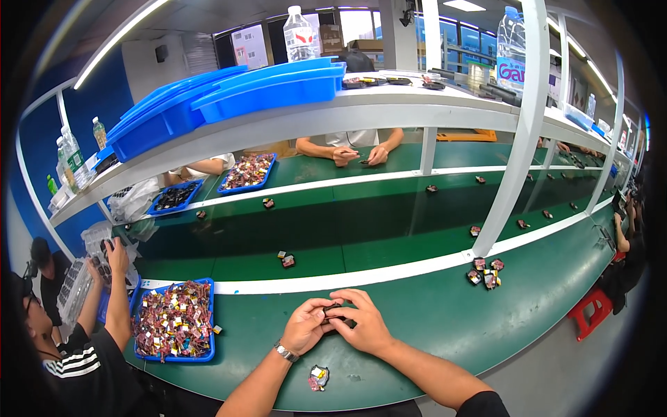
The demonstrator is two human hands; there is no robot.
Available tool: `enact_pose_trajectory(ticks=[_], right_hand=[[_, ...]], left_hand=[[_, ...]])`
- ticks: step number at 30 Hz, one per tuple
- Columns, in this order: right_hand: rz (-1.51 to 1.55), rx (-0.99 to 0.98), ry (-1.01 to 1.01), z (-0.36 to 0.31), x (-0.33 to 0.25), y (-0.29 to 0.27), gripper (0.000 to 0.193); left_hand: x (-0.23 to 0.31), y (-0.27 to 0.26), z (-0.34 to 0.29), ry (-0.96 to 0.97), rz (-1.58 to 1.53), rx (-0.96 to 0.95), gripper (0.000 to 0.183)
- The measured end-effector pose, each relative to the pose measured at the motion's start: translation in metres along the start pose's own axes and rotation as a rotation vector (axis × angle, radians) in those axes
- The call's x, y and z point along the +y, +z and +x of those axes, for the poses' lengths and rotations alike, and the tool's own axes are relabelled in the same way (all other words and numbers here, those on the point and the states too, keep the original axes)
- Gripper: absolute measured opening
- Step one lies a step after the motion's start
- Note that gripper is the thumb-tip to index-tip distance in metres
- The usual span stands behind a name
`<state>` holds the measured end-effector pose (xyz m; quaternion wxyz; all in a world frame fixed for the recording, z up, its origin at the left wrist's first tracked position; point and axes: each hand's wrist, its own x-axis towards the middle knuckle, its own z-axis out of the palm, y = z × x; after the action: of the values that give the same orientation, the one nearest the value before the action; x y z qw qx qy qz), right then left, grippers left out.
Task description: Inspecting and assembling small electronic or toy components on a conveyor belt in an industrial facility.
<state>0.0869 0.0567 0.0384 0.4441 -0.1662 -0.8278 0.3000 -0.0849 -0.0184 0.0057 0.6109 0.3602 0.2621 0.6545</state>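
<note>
Over the green worktable (257, 326), my left hand (303, 329) and my right hand (363, 326) meet around a small black plastic part (333, 312). Fingers of both hands close on it and cover much of its shape. A watch with a metal band sits on my left wrist. Just below my hands lies a small black housing (318, 377) with a white-and-yellow piece and reddish bits inside. Left of my left forearm, a blue tray (211, 313) is heaped with small reddish wired pieces bearing white and yellow labels.
Several filled housings (490, 279) cluster by the white rail (347, 279) at right. Beyond it, a conveyor belt (299, 236) carries scattered units. A slanted post (514, 160) rises ahead. At left, a co-worker holds clear plastic trays (75, 288); another person's hands (345, 156) work opposite.
</note>
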Motion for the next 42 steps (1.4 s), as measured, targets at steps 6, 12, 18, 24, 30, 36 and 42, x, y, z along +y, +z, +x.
enact_pose_trajectory(ticks=[6,12,18,24,30,36,42], right_hand=[[0.129,-0.013,0.107,-0.002,0.007,0.005,0.02],[0.057,-0.149,0.16,-0.002,0.013,-0.003,0.023],[-0.032,0.069,0.056,0.003,0.001,-0.003,0.015],[-0.15,-0.018,-0.044,0.002,0.006,-0.002,0.02],[-0.204,-0.048,-0.032,0.004,0.005,-0.001,0.022],[-0.24,-0.03,-0.041,0.003,0.004,0.001,0.019],[-0.252,-0.038,-0.016,0.001,0.009,0.002,0.019]], left_hand=[[-0.005,0.006,0.001,0.007,-0.013,0.056,0.025],[0.001,0.006,0.005,-0.073,0.093,0.096,0.028],[0.002,0.006,0.003,-0.119,0.041,0.114,0.027],[-0.002,0.004,0.001,-0.127,0.052,0.158,0.028],[-0.005,0.004,0.003,-0.151,0.05,0.194,0.026],[-0.005,0.002,0.001,-0.146,0.054,0.172,0.026],[-0.006,0.012,0.005,-0.121,0.235,0.218,0.022]])
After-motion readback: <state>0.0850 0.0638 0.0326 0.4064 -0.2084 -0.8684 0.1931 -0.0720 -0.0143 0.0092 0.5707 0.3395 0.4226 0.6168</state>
